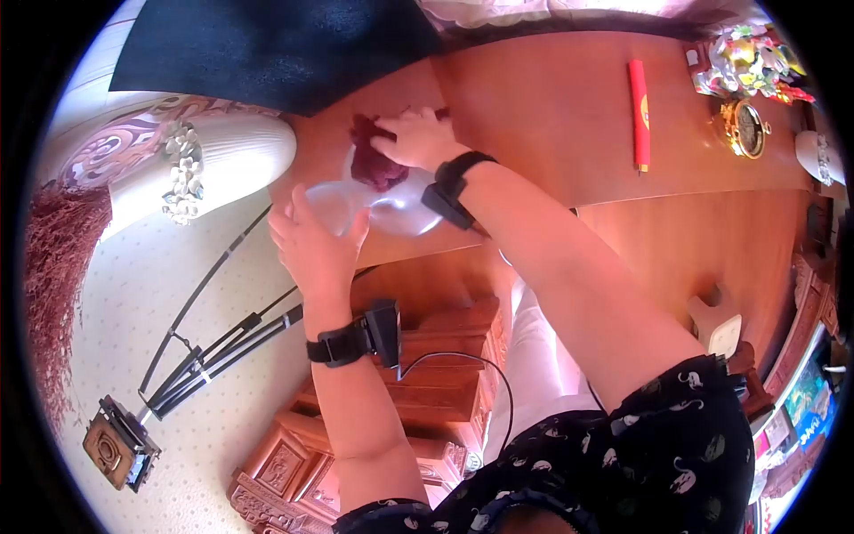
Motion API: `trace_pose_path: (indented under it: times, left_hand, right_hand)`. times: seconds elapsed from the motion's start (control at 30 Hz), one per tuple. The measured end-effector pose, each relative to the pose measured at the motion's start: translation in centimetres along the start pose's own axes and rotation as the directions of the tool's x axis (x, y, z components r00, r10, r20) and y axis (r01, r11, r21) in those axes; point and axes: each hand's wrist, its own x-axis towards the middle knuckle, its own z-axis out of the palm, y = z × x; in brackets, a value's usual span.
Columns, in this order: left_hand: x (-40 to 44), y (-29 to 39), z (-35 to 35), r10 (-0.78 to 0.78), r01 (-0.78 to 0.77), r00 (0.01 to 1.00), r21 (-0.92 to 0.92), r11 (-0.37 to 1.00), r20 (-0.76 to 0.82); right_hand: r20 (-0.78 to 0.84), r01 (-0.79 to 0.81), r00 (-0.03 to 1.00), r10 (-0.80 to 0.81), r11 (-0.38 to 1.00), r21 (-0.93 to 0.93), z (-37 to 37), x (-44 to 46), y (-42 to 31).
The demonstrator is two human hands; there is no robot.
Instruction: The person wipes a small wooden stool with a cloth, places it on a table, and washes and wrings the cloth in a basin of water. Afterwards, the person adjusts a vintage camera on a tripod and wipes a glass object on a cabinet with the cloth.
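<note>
A dark red cloth (378,167) lies bunched on the wooden table, partly over a clear, shiny plastic item (405,209) whose exact shape I cannot make out. My right hand (418,138) presses on the cloth from above, its fingers over the cloth's upper right part. At the left side of the clear plastic, my left hand (316,240) has its thumb and fingers spread, close to the plastic's edge. Whether it touches the plastic is unclear. Both wrists wear black straps with small devices.
A black sheet (276,49) covers the table's upper left. Beside it stands a white vase (240,156). A red stick-like packet (639,116), a gold round object (743,129) and colourful ornaments (752,67) are on the right. A black tripod (209,356) stands lower left.
</note>
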Motion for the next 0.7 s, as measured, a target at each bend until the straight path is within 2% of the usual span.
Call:
trace_pose_path:
  times: [0.03, 0.07, 0.1, 0.17, 0.2, 0.23, 0.3, 0.33, 0.37, 0.43, 0.5, 0.63, 0.7]
  left_hand:
    - [0.1, -0.4, 0.0, 0.002, -0.002, 1.0, 0.009, 1.0, 0.0]
    - [0.4, -0.7, 0.0, 0.149, -0.153, 0.988, -0.105, 0.983, -0.044]
    - [0.6, -1.0, 0.2, 0.283, -0.299, 0.953, -0.212, 0.93, -0.105]
    - [0.8, -1.2, 0.6, 0.31, -0.315, 0.949, -0.204, 0.927, -0.059]
    - [1.0, -1.2, 0.7, 0.34, -0.335, 0.94, -0.195, 0.922, -0.011]
    - [1.0, -1.1, 0.8, 0.338, -0.333, 0.941, -0.196, 0.922, -0.006]
    - [0.4, -0.7, 0.8, 0.275, -0.276, 0.961, -0.172, 0.946, -0.03]
    - [0.3, -0.7, 0.8, 0.273, -0.272, 0.962, -0.176, 0.946, -0.022]
    - [0.4, -0.7, 0.8, 0.255, -0.254, 0.967, -0.18, 0.95, -0.016]
    - [0.5, -0.6, 0.7, 0.237, -0.235, 0.971, -0.184, 0.954, -0.013]
    - [0.5, -0.8, 0.9, 0.265, -0.268, 0.963, -0.157, 0.951, -0.041]
    - [0.4, -0.6, 0.7, 0.255, -0.253, 0.967, -0.168, 0.953, -0.011]
    - [0.5, -0.5, 0.7, 0.243, -0.241, 0.97, -0.171, 0.955, -0.006]
  right_hand:
    - [0.072, 0.029, 0.997, -0.001, 0.922, -0.386, -1.2, -0.7, -1.1]
    - [0.036, 0.129, 0.992, -0.125, 0.911, -0.391, -0.7, -0.1, -0.9]
    - [0.036, 0.132, 0.991, -0.128, 0.911, -0.391, 0.7, 0.9, -0.4]
    - [-0.011, 0.341, 0.94, -0.341, 0.94, -0.013, 3.6, 2.6, 1.0]
    - [0.031, 0.415, 0.908, -0.417, 0.889, -0.193, 3.7, 2.6, 1.6]
    - [0.034, 0.414, 0.909, -0.415, 0.89, -0.19, 4.0, 2.6, 2.1]
    - [-0.14, 0.499, 0.836, -0.53, 0.841, -0.209, 5.3, 1.9, 3.0]
    - [-0.315, 0.504, 0.783, -0.537, 0.844, -0.186, 5.7, 0.7, 3.1]
    - [-0.313, 0.502, 0.784, -0.537, 0.844, -0.189, 6.1, -0.8, 3.0]
    - [-0.556, 0.365, 0.764, -0.329, 0.93, -0.049, 7.4, -4.3, 2.5]
    - [-0.586, 0.263, 0.781, -0.216, 0.965, -0.005, 9.1, -8.1, 1.4]
    - [-0.508, 0.301, 0.827, -0.243, 0.953, 0.034, 13.1, -13.5, 3.6]
    - [-0.311, 0.29, 0.926, -0.212, 0.93, 0.227, 12.8, -15.4, 4.5]
